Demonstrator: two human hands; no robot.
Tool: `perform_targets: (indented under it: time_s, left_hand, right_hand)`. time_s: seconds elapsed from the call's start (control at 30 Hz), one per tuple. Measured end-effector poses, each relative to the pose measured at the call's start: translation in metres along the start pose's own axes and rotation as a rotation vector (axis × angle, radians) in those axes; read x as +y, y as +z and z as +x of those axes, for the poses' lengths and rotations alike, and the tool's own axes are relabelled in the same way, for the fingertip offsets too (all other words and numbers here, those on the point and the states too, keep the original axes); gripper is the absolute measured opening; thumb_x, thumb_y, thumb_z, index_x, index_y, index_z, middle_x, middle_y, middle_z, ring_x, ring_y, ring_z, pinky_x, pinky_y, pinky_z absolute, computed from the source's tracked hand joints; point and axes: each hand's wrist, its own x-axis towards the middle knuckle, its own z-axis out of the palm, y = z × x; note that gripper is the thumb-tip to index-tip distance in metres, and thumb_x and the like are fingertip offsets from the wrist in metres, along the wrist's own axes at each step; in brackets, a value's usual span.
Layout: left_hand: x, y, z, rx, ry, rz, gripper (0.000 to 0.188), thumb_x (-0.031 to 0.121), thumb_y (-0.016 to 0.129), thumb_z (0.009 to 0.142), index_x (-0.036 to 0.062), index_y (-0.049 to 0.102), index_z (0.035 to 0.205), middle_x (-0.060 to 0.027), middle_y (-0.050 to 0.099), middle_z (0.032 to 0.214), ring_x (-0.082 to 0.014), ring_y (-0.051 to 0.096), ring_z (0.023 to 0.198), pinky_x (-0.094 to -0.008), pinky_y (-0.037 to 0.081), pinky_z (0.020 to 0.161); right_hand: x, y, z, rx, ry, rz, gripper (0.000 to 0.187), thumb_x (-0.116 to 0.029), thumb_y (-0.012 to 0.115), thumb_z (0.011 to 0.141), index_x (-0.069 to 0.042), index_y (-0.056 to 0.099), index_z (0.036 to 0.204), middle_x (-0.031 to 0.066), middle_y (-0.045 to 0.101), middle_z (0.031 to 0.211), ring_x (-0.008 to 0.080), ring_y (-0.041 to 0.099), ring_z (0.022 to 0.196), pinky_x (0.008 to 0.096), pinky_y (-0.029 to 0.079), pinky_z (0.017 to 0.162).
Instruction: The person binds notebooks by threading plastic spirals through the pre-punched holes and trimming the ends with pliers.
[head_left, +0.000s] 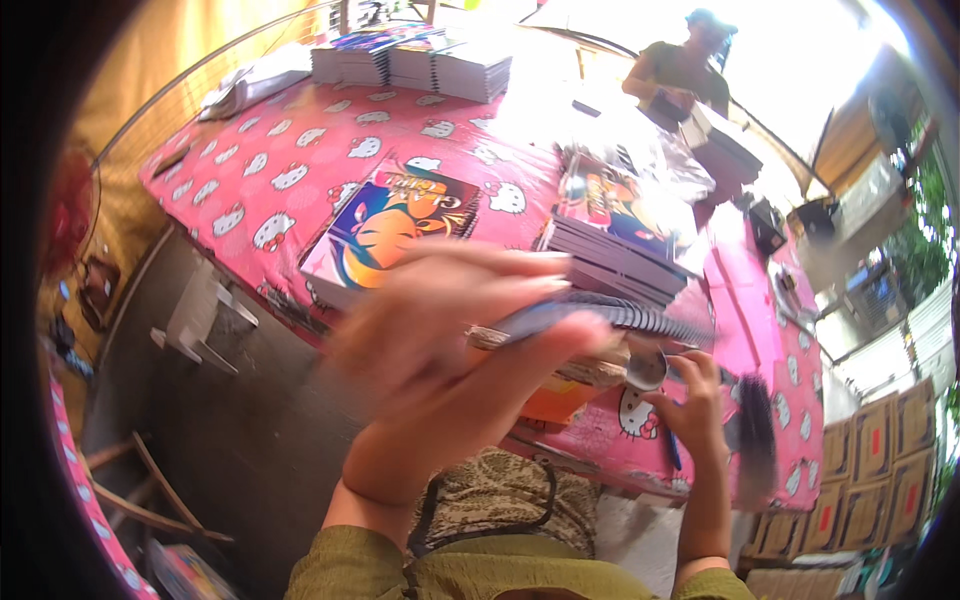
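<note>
My left hand (450, 325) is smeared by motion, its thumb and fingers closing round the dark edge of a spiral-bound book. The book's black coil (650, 318) runs off to the right. Below it lie a worn brown block (603, 372) and an orange piece (560, 400), partly hidden by my left forearm. My right hand (694, 400) has its thumb and fingers bent round the side of a small round silvery thing (647, 371), whose kind I cannot make out. A blue pen (673, 449) lies on the tablecloth beside that hand.
On the pink patterned table (300, 200) sit stacks of colourful spiral notebooks (405, 215), (620, 215) and a back row of stacked books (410, 70). A bundle of black coils (757, 430) is at right. A person (690, 75) stands across the table. Cardboard boxes (870, 450) and a white stool (200, 315) flank it.
</note>
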Motion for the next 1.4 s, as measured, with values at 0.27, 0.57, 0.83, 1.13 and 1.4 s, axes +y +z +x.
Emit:
perform_targets:
  time_s: [0.27, 0.57, 0.83, 1.13, 1.4]
  left_hand:
    - [0.017, 0.004, -0.064, -0.65, 0.1, -0.106, 0.033, -0.003, 0.075, 0.072, 0.0028, 0.069, 0.103, -0.0098, 0.067, 0.113, -0.0211, 0.067, 0.084, -0.0314, 0.055, 0.072]
    - [0.011, 0.03, -0.106, -0.434, -0.156, -0.196, 0.023, -0.01, 0.079, 0.067, 0.0001, 0.065, 0.082, -0.0154, 0.069, 0.094, -0.0205, 0.067, 0.082, -0.0312, 0.057, 0.067]
    - [0.012, 0.024, -0.108, -0.426, -0.087, -0.176, 0.023, -0.015, 0.075, 0.066, -0.0006, 0.066, 0.082, -0.0141, 0.07, 0.09, -0.0225, 0.067, 0.08, -0.0316, 0.059, 0.066]
    - [-0.013, 0.005, -0.071, 0.015, -0.144, -0.064, 0.031, -0.005, 0.069, 0.08, 0.0052, 0.04, 0.086, -0.0172, 0.067, 0.101, -0.0262, 0.066, 0.092, -0.0368, 0.052, 0.088]
    - [-0.168, -0.078, -0.056, 0.506, -0.6, 0.205, 0.023, 0.002, 0.069, 0.086, 0.0018, 0.047, 0.08, -0.0194, 0.065, 0.101, -0.023, 0.06, 0.109, -0.0297, 0.046, 0.086]
  right_hand:
    - [0.008, 0.013, -0.091, -0.229, 0.514, -0.147, 0.062, -0.035, 0.067, 0.085, -0.005, 0.045, 0.135, 0.0204, 0.044, 0.131, 0.0359, 0.04, 0.126, 0.0466, 0.023, 0.111]
    - [-0.095, -0.033, -0.053, 0.041, -0.012, 0.486, 0.044, -0.014, 0.076, 0.077, -0.001, 0.06, 0.116, 0.016, 0.063, 0.104, 0.0269, 0.064, 0.092, 0.0363, 0.053, 0.08]
    - [-0.092, -0.021, -0.046, -0.347, 0.296, 1.26, 0.031, -0.016, 0.071, 0.086, 0.003, 0.063, 0.109, 0.0135, 0.067, 0.101, 0.0222, 0.067, 0.085, 0.0315, 0.055, 0.071]
    - [-0.074, -0.027, -0.049, -0.091, 0.293, 0.942, 0.036, -0.014, 0.073, 0.082, 0.001, 0.061, 0.113, 0.0124, 0.067, 0.106, 0.0173, 0.065, 0.095, 0.0321, 0.053, 0.084]
    - [0.01, 0.014, -0.068, 0.108, 0.342, 0.036, 0.041, -0.022, 0.078, 0.073, 0.001, 0.063, 0.104, 0.0219, 0.058, 0.119, 0.0364, 0.054, 0.113, 0.0434, 0.043, 0.096]
